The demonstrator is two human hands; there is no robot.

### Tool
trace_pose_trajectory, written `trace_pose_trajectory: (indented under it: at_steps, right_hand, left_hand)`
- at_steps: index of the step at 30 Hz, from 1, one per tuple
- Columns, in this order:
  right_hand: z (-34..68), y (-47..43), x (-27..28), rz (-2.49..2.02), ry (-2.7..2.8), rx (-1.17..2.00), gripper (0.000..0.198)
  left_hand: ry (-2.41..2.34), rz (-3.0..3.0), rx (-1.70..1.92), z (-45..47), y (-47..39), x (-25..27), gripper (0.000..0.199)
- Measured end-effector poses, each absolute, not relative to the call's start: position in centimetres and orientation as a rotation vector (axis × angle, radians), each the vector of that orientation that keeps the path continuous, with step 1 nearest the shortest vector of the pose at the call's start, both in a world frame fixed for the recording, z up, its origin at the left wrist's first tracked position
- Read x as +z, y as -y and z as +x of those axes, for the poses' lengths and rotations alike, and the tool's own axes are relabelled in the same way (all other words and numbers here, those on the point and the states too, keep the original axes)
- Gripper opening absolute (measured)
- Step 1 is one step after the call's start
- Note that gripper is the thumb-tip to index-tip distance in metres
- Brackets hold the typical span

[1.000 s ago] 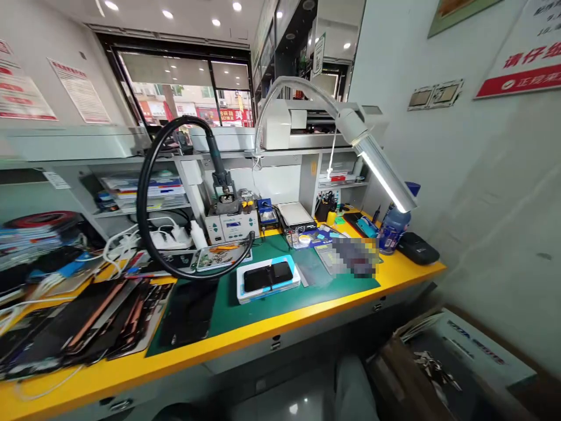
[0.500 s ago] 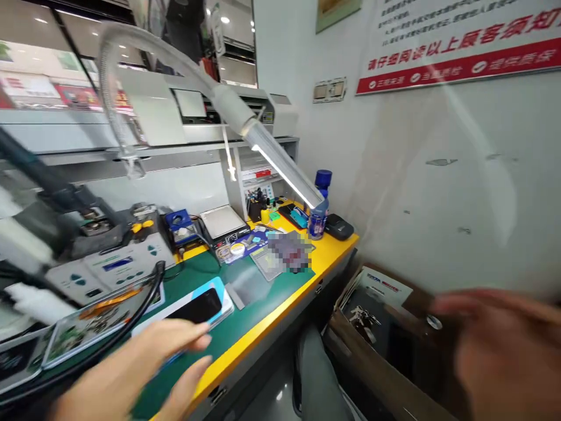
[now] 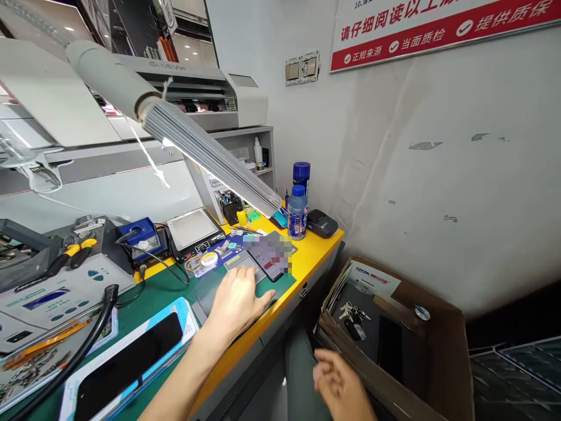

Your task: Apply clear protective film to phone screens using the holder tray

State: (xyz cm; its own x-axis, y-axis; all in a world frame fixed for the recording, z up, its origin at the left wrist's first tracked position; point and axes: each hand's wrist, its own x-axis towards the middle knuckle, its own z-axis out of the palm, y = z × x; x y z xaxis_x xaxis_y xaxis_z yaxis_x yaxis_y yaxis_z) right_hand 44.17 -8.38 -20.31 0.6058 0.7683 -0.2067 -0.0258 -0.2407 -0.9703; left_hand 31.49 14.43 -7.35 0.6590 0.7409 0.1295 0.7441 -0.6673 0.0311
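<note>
My left hand point(image 3: 239, 301) lies over the front edge of the green mat, fingers stretched forward and thumb out to the side. Nothing shows in its grasp. Just beyond the fingertips lies a smartphone point(image 3: 266, 264) with its screen lit, partly pixelated, on a grey gridded pad. My right hand point(image 3: 339, 380) hangs low above my leg, beside a cardboard box, with its fingers loosely curled and nothing visible in them. Nearer me on the mat, a larger phone with a dark screen point(image 3: 131, 365) rests on a white and blue box.
A lamp point(image 3: 210, 155) slants over the yellow-edged bench. Blue-capped bottle point(image 3: 297, 213), black case point(image 3: 322, 223), flat heating plate point(image 3: 195, 231) and soldering station point(image 3: 56, 295) stand around the mat. The cardboard box point(image 3: 394, 386) at right holds keys point(image 3: 354, 318).
My left hand has reached forward and right to the lit phone. My right hand has come down and inward from the far right. The view has turned and moved closer to the bench.
</note>
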Motion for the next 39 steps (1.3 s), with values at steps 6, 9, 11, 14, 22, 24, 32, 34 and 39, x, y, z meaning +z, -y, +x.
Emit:
trace_pose_trajectory:
  at_steps: [6, 9, 11, 14, 22, 24, 32, 34, 39]
  right_hand:
    - [48.7, -4.5, -11.4, -1.882, 1.299, 0.284, 0.065]
    - [48.4, -9.6, -10.3, -1.972, 1.400, 0.362, 0.086]
    - [48.8, -11.4, -10.1, -1.959, 1.380, 0.460, 0.079]
    - [51.0, -12.6, -9.2, -1.889, 1.287, 0.631, 0.056]
    - [55.4, -12.3, -6.7, -1.555, 1.019, 0.987, 0.045]
    - [55.1, -12.3, -7.3, -1.564, 0.987, 0.921, 0.051]
    - [54.3, -12.6, -10.8, -1.871, 1.084, 0.489, 0.074]
    - [54.0, -12.4, -11.3, -1.937, 1.174, 0.396, 0.075]
    - [53.7, -12.0, -11.9, -2.008, 1.409, 0.258, 0.074]
  left_hand:
    - [1.476, -2.691, 0.064, 26.4, -13.9, -7.9, 0.065]
    - [1.544, -2.742, 0.122, 25.3, -14.1, -7.6, 0.059]
    - [1.561, -2.748, 0.102, 25.0, -14.2, -7.2, 0.051]
    - [1.518, -2.780, 0.071, 24.7, -14.4, -6.9, 0.042]
    - [1.430, -2.872, -0.137, 23.7, -14.6, -8.1, 0.041]
    - [1.484, -2.855, -0.237, 23.5, -14.7, -8.4, 0.040]
    - [1.914, -2.583, -0.912, 20.7, -15.9, -7.0, 0.039]
    - [1.976, -2.524, -1.066, 19.7, -16.2, -6.3, 0.038]
    - [2.089, -2.479, -1.439, 17.6, -16.3, -4.6, 0.040]
